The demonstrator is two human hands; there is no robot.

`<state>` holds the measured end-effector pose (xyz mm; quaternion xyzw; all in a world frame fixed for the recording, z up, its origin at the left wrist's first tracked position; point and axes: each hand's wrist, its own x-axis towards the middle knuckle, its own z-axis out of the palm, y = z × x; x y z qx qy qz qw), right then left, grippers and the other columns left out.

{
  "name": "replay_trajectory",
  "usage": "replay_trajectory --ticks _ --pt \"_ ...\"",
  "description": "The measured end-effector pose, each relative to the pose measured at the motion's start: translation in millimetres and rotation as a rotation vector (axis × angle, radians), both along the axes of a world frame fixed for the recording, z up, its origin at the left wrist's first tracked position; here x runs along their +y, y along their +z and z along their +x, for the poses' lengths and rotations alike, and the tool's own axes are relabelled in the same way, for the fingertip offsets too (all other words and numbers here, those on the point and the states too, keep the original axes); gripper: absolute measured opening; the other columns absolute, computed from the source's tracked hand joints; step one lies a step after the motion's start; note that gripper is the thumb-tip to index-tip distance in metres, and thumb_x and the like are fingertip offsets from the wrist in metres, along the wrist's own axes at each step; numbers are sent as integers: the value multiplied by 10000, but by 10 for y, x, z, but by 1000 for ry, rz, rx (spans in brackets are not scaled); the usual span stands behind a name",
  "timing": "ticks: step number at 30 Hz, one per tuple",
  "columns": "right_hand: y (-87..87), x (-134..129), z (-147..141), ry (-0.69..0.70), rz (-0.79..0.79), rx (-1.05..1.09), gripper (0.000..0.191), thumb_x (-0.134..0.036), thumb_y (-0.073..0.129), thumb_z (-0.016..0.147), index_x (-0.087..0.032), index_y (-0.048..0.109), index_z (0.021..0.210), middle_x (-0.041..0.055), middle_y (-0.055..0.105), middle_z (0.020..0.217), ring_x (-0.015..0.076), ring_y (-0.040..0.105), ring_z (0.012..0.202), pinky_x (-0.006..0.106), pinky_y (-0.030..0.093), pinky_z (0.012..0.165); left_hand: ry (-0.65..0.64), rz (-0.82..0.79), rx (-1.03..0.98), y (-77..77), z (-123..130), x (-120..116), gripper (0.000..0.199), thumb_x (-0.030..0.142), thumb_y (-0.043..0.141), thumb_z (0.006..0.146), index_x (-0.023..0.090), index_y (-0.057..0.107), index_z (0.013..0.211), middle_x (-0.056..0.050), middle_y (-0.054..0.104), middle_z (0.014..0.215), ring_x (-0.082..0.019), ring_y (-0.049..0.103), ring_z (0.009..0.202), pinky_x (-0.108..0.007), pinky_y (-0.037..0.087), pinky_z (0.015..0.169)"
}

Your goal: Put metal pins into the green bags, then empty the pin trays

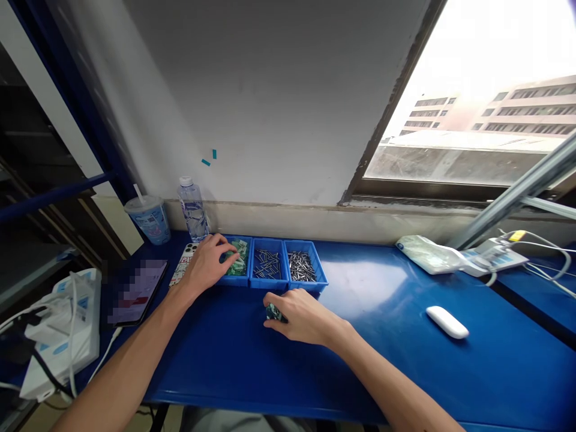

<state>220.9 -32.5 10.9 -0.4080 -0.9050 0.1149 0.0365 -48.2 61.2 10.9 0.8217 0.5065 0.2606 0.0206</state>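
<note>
Three blue bins stand side by side near the wall. The left bin (238, 280) holds green and pale pieces, the middle bin (269, 283) loose screws, and the right bin (320, 273) a dense heap of small metal parts. Over the left bin is my left hand (209, 261), its fingers apart and bent down toward the green pieces, with nothing visible between them. Just in front of the middle and right bins, my right hand (299, 315) is wrapped round a small dark green part (273, 313), mostly covered by the fingers.
At the back left stand a cup with a straw (149, 222) and a clear bottle (193, 211). Two phones (139, 293) (182, 264) and a power strip (67, 336) lie left. A white mouse-like object (447, 322), pouch (427, 254) and cables are right.
</note>
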Motion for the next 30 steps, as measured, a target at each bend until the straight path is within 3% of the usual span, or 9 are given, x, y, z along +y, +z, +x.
replay_trajectory --ticks 3,8,13,17,20,25,30 --pt "-9 -15 -20 4 20 -18 309 -415 662 1001 -186 657 1207 51 769 830 199 674 640 279 336 565 -105 -53 29 4 38 -21 364 457 512 1033 227 792 990 -85 701 993 -277 635 945 -456 487 940" --pt "-39 -19 -37 5 19 -1 309 -477 671 985 -194 635 1104 26 736 781 172 619 596 273 299 557 -138 -63 59 27 43 -41 289 353 536 1000 213 703 811 -57 692 870 -249 608 843 -422 447 845" --pt "-26 -30 -55 45 2 52 150 -312 642 947 -195 611 1036 -1 701 776 127 520 562 265 266 544 -158 -51 60 25 42 -43 325 364 551 1002 206 593 721 -40 662 796 -228 582 786 -395 420 800" --pt "-43 -34 -52 84 23 106 110 -170 596 858 -204 568 958 -43 620 687 103 376 497 272 238 520 -163 -27 61 15 53 -53 342 350 508 1042 200 641 764 -42 684 814 -226 600 794 -400 424 804" --pt "-99 -28 -37 102 44 186 200 -78 552 794 -207 549 946 -57 569 649 98 353 490 269 235 522 -193 66 28 27 88 -90 277 322 492 1069 201 719 963 -52 740 947 -236 637 885 -411 439 845" --pt "-150 -18 -36 92 -50 613 210 -69 525 808 -217 534 956 -88 467 599 88 397 483 236 294 528 -320 280 -57 86 233 -257 205 245 524 1067 204 692 1177 -51 749 1068 -217 650 956 -398 469 889" --pt "-66 35 -18 -193 -205 1223 43 -263 564 975 -231 536 967 -78 506 626 90 430 488 220 333 489 -514 362 -69 86 425 -450 316 101 514 1032 228 627 1298 -59 729 1105 -220 650 1045 -392 499 935"
